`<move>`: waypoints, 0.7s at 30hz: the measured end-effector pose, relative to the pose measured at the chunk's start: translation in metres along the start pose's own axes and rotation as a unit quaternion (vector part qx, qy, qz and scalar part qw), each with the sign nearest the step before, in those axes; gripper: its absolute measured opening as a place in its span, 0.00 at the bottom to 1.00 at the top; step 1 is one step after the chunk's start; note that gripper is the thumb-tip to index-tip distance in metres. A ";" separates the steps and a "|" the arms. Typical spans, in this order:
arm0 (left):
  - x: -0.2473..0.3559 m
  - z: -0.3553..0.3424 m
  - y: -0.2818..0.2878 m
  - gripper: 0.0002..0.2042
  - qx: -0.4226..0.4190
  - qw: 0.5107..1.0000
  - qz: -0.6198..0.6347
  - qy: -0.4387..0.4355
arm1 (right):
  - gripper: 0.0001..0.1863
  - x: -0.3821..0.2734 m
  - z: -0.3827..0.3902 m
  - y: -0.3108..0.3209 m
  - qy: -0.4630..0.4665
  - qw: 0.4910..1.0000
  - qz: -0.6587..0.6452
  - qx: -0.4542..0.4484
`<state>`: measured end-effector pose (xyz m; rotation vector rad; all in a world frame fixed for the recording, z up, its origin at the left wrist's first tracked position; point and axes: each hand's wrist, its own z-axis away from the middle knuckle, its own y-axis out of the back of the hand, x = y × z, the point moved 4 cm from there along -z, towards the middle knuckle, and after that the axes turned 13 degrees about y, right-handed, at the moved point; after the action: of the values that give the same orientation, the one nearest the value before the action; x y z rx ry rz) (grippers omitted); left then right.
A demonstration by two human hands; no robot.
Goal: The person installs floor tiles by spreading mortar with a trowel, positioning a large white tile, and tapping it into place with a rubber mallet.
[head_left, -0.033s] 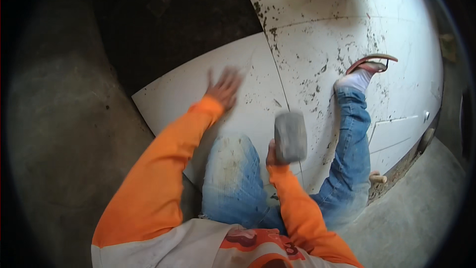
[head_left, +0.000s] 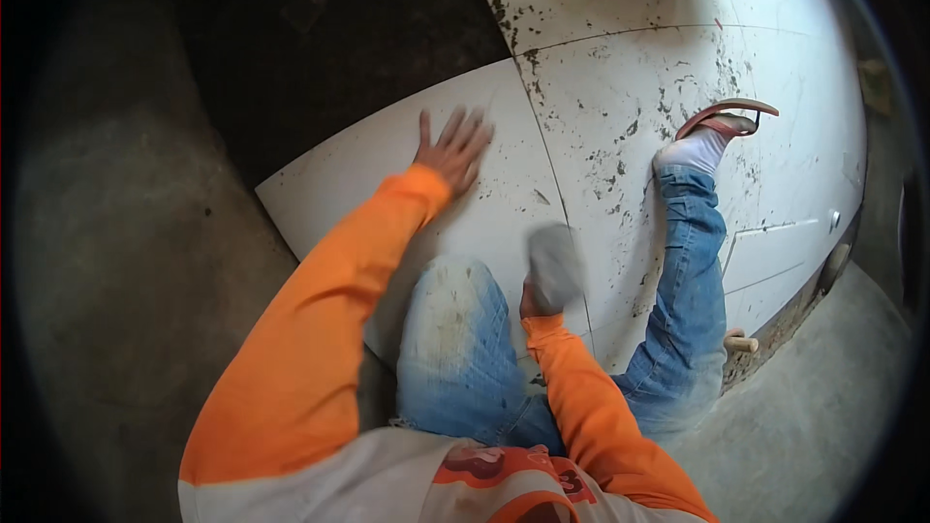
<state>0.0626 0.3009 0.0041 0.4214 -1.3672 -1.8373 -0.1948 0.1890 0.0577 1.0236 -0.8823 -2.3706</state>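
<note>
My left hand (head_left: 452, 149) lies with fingers spread on a white floor tile (head_left: 358, 170), or just above it; contact is hard to tell. In my right hand (head_left: 532, 301) is a rubber mallet (head_left: 556, 267), its grey block head blurred by motion and held over the tile's right side. Much of the mallet's handle is hidden behind the head and my hand. A thin dark joint (head_left: 552, 169) parts this tile from the dirt-specked white tiles (head_left: 620, 136) to the right. My bent knee (head_left: 450, 320) is beside the tile's near edge.
Dark bare bed (head_left: 329, 58) borders the tile's far left edge, with a dim long object lying in it. Grey concrete (head_left: 126, 261) extends on the left. My sandalled foot (head_left: 712, 140) stands on the right tiles. A wooden handle end (head_left: 742, 343) sticks out near my right knee.
My left hand has slid slightly away from me and to the right over the tile. The mallet head has shifted a little left and tilted in my right hand.
</note>
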 end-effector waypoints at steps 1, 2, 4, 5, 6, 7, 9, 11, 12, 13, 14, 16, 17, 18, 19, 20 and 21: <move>0.004 -0.022 0.012 0.27 0.050 0.997 0.031 0.059 | 0.09 0.016 0.001 -0.011 -0.035 0.998 0.021 -0.052; -0.004 -0.036 0.019 0.27 0.095 0.986 0.055 0.127 | 0.08 -0.002 -0.009 -0.002 0.073 0.997 -0.010 0.007; -0.003 -0.039 0.025 0.27 0.077 0.987 0.042 0.135 | 0.08 -0.034 -0.004 0.023 0.209 0.969 -0.020 0.130; 0.001 -0.035 0.021 0.27 0.067 0.988 0.030 0.139 | 0.08 -0.043 -0.002 0.029 0.253 0.946 0.002 0.203; 0.005 -0.037 0.017 0.27 0.079 0.987 0.054 0.126 | 0.05 -0.030 0.002 0.020 0.159 0.959 0.008 0.235; 0.007 -0.039 0.016 0.27 0.085 0.987 0.056 0.121 | 0.05 -0.019 0.002 0.021 0.159 0.957 0.011 0.242; 0.002 -0.038 0.014 0.27 0.075 0.987 0.042 0.134 | 0.05 0.009 -0.008 0.003 0.058 0.998 0.005 0.009; 0.001 -0.034 0.012 0.27 0.071 0.988 0.039 0.131 | 0.06 -0.017 -0.013 0.005 0.076 0.995 -0.045 0.050; 0.007 -0.038 0.018 0.27 0.084 0.988 0.042 0.120 | 0.07 -0.013 -0.011 0.001 0.144 0.976 -0.029 0.159; 0.013 -0.034 0.016 0.27 0.084 0.988 0.047 0.117 | 0.07 0.006 -0.012 -0.006 0.129 0.986 -0.015 0.102; 0.015 -0.039 0.019 0.27 0.070 0.989 0.053 0.123 | 0.08 0.022 -0.012 -0.011 0.118 0.992 0.002 0.047; -0.004 -0.041 0.020 0.27 0.048 0.988 0.034 0.143 | 0.07 -0.024 -0.027 0.010 0.119 0.989 -0.056 0.071; -0.005 -0.037 0.019 0.27 0.061 0.988 0.038 0.137 | 0.07 -0.049 -0.019 0.025 0.096 0.987 -0.102 0.081; -0.001 -0.036 0.020 0.27 0.083 0.987 0.045 0.128 | 0.06 -0.077 -0.019 0.043 0.216 0.957 -0.081 0.177; 0.004 -0.037 0.020 0.27 0.086 0.987 0.050 0.127 | 0.06 -0.060 -0.015 0.037 0.216 0.957 -0.075 0.179; 0.010 -0.036 0.016 0.27 0.070 0.988 0.051 0.129 | 0.08 -0.018 -0.012 0.011 0.060 0.997 -0.029 0.030; 0.005 -0.035 0.018 0.27 0.054 0.988 0.042 0.136 | 0.11 -0.004 -0.010 -0.002 -0.095 0.988 0.010 -0.122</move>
<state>0.0897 0.2723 0.0084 0.6367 -1.2793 -1.5773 -0.1853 0.1893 0.0528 0.7003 -0.6409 -2.5123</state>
